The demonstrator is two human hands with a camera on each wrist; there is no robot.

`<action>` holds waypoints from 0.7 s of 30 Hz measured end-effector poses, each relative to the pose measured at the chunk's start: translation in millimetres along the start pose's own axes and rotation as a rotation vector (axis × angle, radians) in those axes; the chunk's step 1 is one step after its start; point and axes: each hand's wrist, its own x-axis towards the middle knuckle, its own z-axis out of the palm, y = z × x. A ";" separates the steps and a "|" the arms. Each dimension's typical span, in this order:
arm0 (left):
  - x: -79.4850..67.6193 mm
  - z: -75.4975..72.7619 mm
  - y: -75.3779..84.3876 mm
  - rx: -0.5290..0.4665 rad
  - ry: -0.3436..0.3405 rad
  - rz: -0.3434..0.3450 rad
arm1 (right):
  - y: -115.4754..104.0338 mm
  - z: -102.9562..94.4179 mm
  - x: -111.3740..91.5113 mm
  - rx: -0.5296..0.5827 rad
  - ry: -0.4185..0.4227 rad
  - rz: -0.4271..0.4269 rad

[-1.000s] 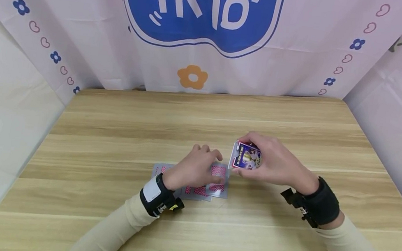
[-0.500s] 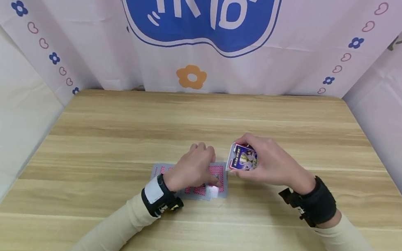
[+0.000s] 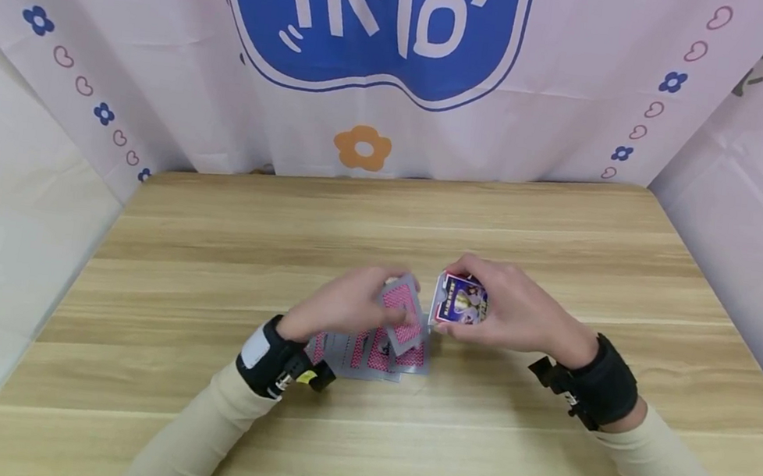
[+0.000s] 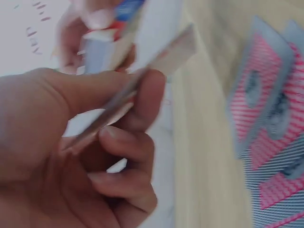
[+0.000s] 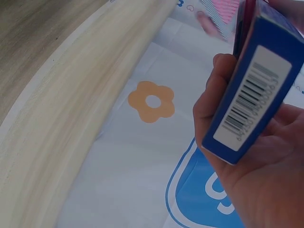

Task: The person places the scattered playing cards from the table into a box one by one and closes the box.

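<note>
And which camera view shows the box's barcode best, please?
The right wrist view: the barcode faces it, unobstructed. Neither other view shows it: the head view has the box, printed face showing; the left wrist view, a blurred part.

This looks like a fabric-walled booth, in what building is unclear. A printed curtain (image 3: 549, 131) backs the wood-grain worktop (image 3: 441, 457), with pale sheeting (image 3: 12, 188) alongside.

head view looks down, wrist views look closer

The left grip (image 4: 76, 171) pinches a card (image 4: 173, 53) — pink-patterned cards (image 4: 277, 114) overlap nearby.
</note>
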 end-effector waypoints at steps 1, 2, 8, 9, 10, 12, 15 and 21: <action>-1.3 -3.3 0.3 -0.051 0.023 0.012 | 0.0 -0.3 0.2 0.000 0.000 -0.002; -2.8 -6.3 0.8 -0.101 0.053 0.024 | -0.1 -0.5 0.3 0.000 0.000 -0.004; -8.8 -17.2 9.9 -0.352 0.257 0.092 | 0.8 -2.7 -1.2 -0.020 0.005 0.026; -8.6 -17.4 10.4 -0.378 0.270 0.099 | 0.8 -2.9 -1.4 -0.020 0.006 0.030; -5.9 -15.7 5.9 -0.394 0.272 0.105 | 0.7 -3.1 -1.4 -0.019 0.006 0.029; -6.2 -14.8 7.0 -0.419 0.263 0.119 | 0.1 -3.2 -1.2 -0.014 0.005 0.023; -6.0 -13.2 8.0 -0.429 0.241 0.147 | 0.1 -2.6 -0.3 -0.004 -0.002 0.015; -6.0 -12.0 9.4 -0.476 0.245 0.162 | 0.8 -1.9 -0.3 -0.007 -0.009 0.024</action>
